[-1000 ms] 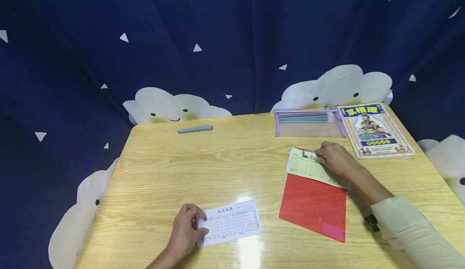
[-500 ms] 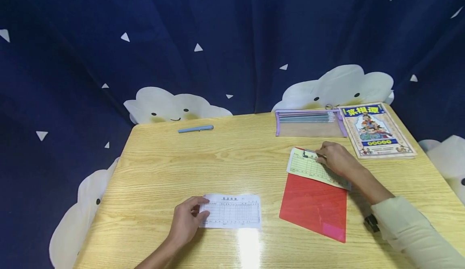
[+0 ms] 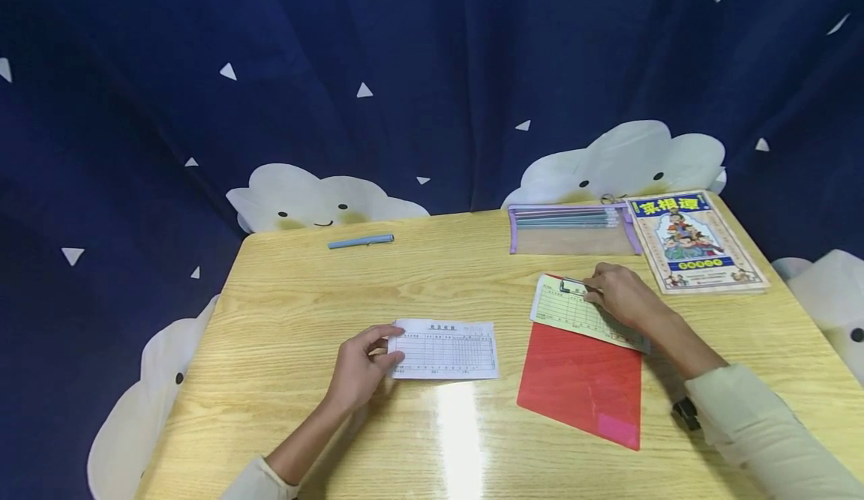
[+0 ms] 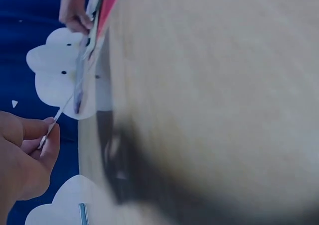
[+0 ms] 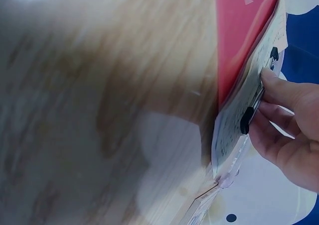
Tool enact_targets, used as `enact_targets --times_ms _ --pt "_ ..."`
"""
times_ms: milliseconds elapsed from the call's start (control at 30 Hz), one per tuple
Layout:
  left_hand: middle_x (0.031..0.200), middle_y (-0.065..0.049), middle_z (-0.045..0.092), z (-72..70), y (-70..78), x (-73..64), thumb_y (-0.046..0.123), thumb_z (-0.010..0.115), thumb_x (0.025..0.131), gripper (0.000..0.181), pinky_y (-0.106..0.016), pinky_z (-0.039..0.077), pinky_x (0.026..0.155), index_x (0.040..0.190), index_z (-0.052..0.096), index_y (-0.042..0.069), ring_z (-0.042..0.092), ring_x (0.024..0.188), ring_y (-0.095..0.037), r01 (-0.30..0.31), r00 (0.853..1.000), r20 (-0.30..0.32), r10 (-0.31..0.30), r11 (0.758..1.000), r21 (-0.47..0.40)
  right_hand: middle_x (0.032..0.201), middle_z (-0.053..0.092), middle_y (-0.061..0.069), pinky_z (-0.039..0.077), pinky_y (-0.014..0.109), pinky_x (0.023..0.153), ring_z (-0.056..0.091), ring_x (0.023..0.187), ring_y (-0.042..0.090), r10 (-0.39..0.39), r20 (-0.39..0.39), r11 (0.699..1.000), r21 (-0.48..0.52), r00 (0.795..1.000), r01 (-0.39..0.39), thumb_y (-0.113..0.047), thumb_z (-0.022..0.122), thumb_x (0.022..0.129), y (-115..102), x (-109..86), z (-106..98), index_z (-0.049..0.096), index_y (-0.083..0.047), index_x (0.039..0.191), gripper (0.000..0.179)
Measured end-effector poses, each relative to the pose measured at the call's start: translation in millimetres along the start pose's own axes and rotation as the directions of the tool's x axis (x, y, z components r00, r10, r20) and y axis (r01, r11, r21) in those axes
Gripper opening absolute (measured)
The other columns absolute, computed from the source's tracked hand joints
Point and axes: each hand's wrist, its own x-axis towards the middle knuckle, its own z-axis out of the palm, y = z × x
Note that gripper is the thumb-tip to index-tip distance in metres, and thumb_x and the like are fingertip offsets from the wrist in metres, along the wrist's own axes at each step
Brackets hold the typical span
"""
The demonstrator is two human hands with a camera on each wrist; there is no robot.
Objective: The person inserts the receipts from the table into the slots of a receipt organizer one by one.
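Observation:
My left hand (image 3: 359, 366) pinches the left end of a white printed form (image 3: 445, 350), held above the table left of a red clipboard (image 3: 580, 387). In the left wrist view the form is seen nearly edge-on between thumb and fingers. My right hand (image 3: 624, 297) grips the metal clip (image 3: 572, 287) at the clipboard's far edge. Under that clip lies a yellow printed form (image 3: 587, 321) with a white edge showing at its left. The right wrist view shows the thumb on the clip, near its black end cap (image 5: 246, 119), with fingers on the other side.
A mesh pencil pouch (image 3: 574, 239) with purple trim and several pencils lies behind the clipboard. Right of it is an illustrated book (image 3: 695, 245). A blue pen (image 3: 361, 241) rests near the table's (image 3: 290, 335) far edge. A dark blue curtain (image 3: 405, 73) hangs behind.
My left hand has carried the white form forward and to the right, nearer the clipboard, and the form has levelled out. My right hand stays on the clip.

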Motion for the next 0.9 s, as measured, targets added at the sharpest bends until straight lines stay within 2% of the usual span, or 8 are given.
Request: enact_targets --times_ms 167,300,433,533,633,767,900 --pt "0.12 -0.012 0.065 11.0 8.3 22.5 -0.008 0.072 0.076 0.035 -0.019 0.055 0.074 0.107 0.069 0.006 0.064 0.09 -0.02 0.009 1.0 0.014 -0.008 0.994 -0.107 0.076 0.061 0.011 0.052 0.041 0.066 0.061 0.07 0.026 -0.005 -0.003 1.0 0.003 1.0 0.005 -0.009 0.075 0.077 0.0 0.5 0.3 0.072 0.007 0.095 0.024" --pt "0.112 -0.013 0.067 26.6 17.8 38.0 -0.008 0.071 0.076 0.035 -0.018 0.054 0.07 0.108 0.069 0.005 0.066 0.089 -0.02 -0.018 0.998 0.054 0.026 0.99 -0.139 0.075 0.061 0.011 0.052 0.04 0.065 0.061 0.069 0.026 -0.009 -0.004 1.0 0.003 1.0 0.009 -0.009 0.075 0.077 0.0 1.0 0.6 0.072 0.007 0.094 0.024" --pt "0.112 -0.013 0.066 45.7 28.4 50.3 -0.006 0.071 0.077 0.034 -0.017 0.053 0.065 0.109 0.069 0.005 0.065 0.088 -0.017 -0.033 0.993 0.108 0.05 0.987 -0.156 0.076 0.061 0.011 0.052 0.04 0.064 0.06 0.069 0.025 -0.003 0.004 1.0 -0.006 1.0 0.003 -0.009 0.074 0.077 -0.4 1.3 0.7 0.071 0.007 0.095 0.025" --pt "0.116 -0.01 0.065 61.3 36.7 59.1 -0.004 0.071 0.078 0.033 -0.018 0.053 0.065 0.109 0.069 0.007 0.063 0.089 -0.015 -0.024 0.988 0.144 0.046 0.988 -0.155 0.076 0.061 0.011 0.052 0.041 0.065 0.06 0.07 0.025 0.007 0.009 1.0 -0.008 1.0 -0.007 -0.009 0.074 0.077 -0.7 1.6 0.7 0.071 0.008 0.096 0.025" --pt "0.112 -0.01 0.066 78.4 44.0 67.9 -0.002 0.072 0.078 0.031 -0.019 0.053 0.066 0.107 0.07 0.008 0.061 0.088 -0.012 -0.014 0.985 0.166 0.037 0.99 -0.138 0.077 0.061 0.012 0.053 0.041 0.066 0.061 0.07 0.026 0.008 0.013 1.0 -0.004 1.0 -0.008 -0.008 0.074 0.078 -0.9 1.8 0.9 0.071 0.008 0.096 0.025" --pt "0.099 -0.012 0.068 103.3 51.1 79.3 -0.005 0.072 0.077 0.031 -0.019 0.053 0.064 0.105 0.07 0.007 0.063 0.081 -0.01 -0.032 0.981 0.189 0.052 0.994 -0.109 0.077 0.06 0.011 0.052 0.042 0.067 0.061 0.072 0.027 0.014 0.023 1.0 -0.005 1.0 -0.014 -0.008 0.073 0.078 -1.1 1.4 0.8 0.071 0.008 0.097 0.025" --pt "0.09 -0.012 0.071 127.1 56.2 88.4 -0.005 0.07 0.078 0.031 -0.017 0.05 0.056 0.107 0.069 0.006 0.063 0.072 -0.006 -0.084 0.968 0.231 0.094 0.995 -0.056 0.078 0.061 0.011 0.052 0.043 0.068 0.061 0.073 0.027 0.027 0.026 1.0 -0.001 0.999 -0.027 -0.008 0.073 0.079 -1.2 0.3 0.4 0.071 0.007 0.098 0.025"
